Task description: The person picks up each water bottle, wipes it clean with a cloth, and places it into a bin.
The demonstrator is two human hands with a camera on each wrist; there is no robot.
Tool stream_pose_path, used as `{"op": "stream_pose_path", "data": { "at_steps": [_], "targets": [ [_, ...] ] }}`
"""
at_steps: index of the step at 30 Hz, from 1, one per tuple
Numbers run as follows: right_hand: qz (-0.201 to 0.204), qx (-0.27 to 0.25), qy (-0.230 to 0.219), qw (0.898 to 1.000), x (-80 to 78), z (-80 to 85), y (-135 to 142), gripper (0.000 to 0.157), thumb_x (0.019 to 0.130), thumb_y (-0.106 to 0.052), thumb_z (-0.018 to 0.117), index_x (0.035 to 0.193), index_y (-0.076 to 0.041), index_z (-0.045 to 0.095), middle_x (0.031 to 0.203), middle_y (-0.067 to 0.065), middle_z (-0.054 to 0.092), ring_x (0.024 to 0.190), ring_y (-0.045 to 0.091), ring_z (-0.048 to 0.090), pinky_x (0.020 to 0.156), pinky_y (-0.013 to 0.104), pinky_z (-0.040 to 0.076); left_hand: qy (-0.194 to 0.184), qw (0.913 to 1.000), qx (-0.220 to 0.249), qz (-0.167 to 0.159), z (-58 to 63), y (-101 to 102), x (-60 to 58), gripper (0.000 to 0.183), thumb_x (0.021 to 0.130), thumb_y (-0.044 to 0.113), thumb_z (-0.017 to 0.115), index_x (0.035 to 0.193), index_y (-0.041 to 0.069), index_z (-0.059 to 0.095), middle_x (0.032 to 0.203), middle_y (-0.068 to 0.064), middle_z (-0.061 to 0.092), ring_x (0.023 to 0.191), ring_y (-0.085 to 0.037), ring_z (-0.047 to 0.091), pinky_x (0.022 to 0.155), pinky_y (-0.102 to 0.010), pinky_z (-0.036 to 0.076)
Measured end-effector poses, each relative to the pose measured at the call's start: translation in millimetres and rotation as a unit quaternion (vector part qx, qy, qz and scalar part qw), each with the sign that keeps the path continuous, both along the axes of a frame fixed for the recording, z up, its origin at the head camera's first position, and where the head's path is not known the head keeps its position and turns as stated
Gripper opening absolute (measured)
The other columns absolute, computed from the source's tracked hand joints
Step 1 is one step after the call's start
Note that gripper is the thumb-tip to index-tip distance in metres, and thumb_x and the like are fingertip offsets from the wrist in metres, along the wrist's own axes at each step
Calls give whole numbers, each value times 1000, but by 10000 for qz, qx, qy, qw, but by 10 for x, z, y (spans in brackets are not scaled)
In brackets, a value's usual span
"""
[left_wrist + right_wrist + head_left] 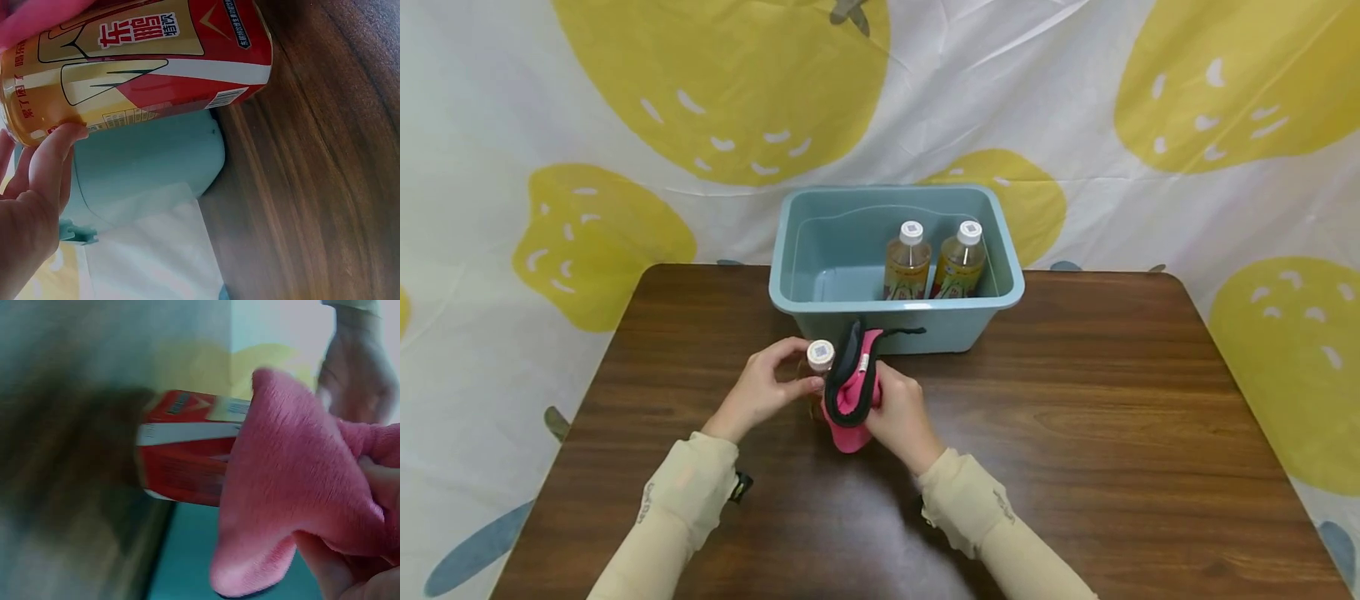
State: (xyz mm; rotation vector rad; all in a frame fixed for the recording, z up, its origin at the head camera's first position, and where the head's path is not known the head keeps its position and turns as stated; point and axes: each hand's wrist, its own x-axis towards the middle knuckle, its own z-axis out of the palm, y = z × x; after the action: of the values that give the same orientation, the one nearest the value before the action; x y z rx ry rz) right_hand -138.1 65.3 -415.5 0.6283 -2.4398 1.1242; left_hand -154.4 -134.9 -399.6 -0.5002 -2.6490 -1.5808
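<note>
Upright in front of the bin is a drink bottle (821,356) with a white cap; the left wrist view shows its red and gold label (162,69). My left hand (763,388) holds it near the top, thumb and fingers on either side. A fluffy pink cloth (848,439) with black edging is bunched in my right hand (904,417), which grips it right at the bottle's right side. In the right wrist view the cloth (294,469) hides the upper part of the bottle (187,447).
Behind the hands, a light blue plastic bin (917,329) stands at the table's back edge. Two capped bottles (907,268) with yellowish labels stand in its right half. The brown wooden table (1112,417) extends to both sides, and a lemon-patterned sheet (962,75) hangs behind it.
</note>
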Motion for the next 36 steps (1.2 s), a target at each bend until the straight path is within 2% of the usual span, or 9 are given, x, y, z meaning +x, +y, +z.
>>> {"op": "stream_pose_path", "data": {
  "at_steps": [9, 13, 16, 20, 22, 26, 29, 32, 36],
  "targets": [
    [-40, 518, -813, 9953, 13, -390, 37, 20, 70, -12, 72, 75, -10, 53, 61, 2, 59, 61, 20, 61, 53, 33, 48, 231, 9997, -51, 23, -20, 5, -9, 36, 71, 8, 76, 103, 2, 61, 100, -11, 63, 96, -23, 57, 88, -42, 44],
    [-29, 569, -896, 9943, 5, -498, 43, 19, 71, -14, 72, 77, -9, 54, 63, 4, 61, 62, 20, 63, 54, 34, 48, 131, 9999, -56, 56, 9, 18, 4, 36, 72, 7, 75, 104, 0, 60, 101, -14, 63, 98, -25, 56, 89, -43, 43],
    [-10, 521, -868, 9949, 1, -507, 46, 19, 71, -14, 72, 76, -9, 54, 63, 3, 60, 61, 19, 62, 53, 33, 48, 72, 10000, -35, 45, 18, 18, 4, 37, 72, 8, 75, 105, 0, 60, 103, -15, 62, 99, -26, 56, 91, -44, 42],
    [82, 417, -801, 9959, 7, -454, 64, 17, 70, -10, 72, 74, -9, 55, 64, 1, 59, 60, 17, 59, 54, 29, 47, 66, 10000, -15, 43, -6, 5, -6, 37, 72, 10, 76, 105, 3, 60, 103, -12, 63, 99, -24, 56, 90, -43, 43],
    [106, 355, -626, 9974, 12, -398, 71, 15, 68, -8, 71, 72, -10, 56, 64, 0, 59, 59, 15, 57, 53, 27, 45, 78, 10000, 8, 40, -10, 5, -4, 37, 72, 9, 76, 105, 3, 60, 102, -11, 63, 99, -24, 57, 89, -43, 43],
    [79, 92, -64, 9999, 8, -205, 63, 15, 64, -6, 71, 68, -10, 57, 63, -1, 56, 56, 10, 48, 51, 23, 40, 98, 9999, 89, 14, -22, 4, -9, 37, 71, 7, 76, 105, 2, 60, 102, -11, 63, 98, -25, 57, 89, -43, 44],
    [124, -150, 254, 9995, -12, -22, 43, 16, 66, -7, 72, 67, -10, 56, 64, 0, 54, 57, 10, 45, 50, 22, 37, 103, 9999, 95, -10, -35, -2, -17, 37, 72, 7, 75, 106, 2, 60, 102, -12, 63, 97, -24, 57, 89, -42, 44],
    [234, -198, 343, 9989, -26, 116, 21, 14, 68, -9, 73, 71, -10, 58, 70, 0, 57, 61, 10, 48, 53, 22, 38, 150, 9998, 83, -34, -47, -8, -19, 36, 72, 3, 73, 106, 1, 60, 103, -13, 62, 97, -25, 57, 89, -43, 44],
    [239, -60, 276, 9993, -25, 169, 1, 14, 69, -9, 71, 71, -9, 58, 70, 0, 58, 60, 10, 49, 53, 22, 39, 198, 9997, 101, -77, -47, -13, -17, 36, 72, -1, 72, 106, 0, 60, 103, -15, 62, 96, -27, 56, 89, -45, 44]
  ]
}}
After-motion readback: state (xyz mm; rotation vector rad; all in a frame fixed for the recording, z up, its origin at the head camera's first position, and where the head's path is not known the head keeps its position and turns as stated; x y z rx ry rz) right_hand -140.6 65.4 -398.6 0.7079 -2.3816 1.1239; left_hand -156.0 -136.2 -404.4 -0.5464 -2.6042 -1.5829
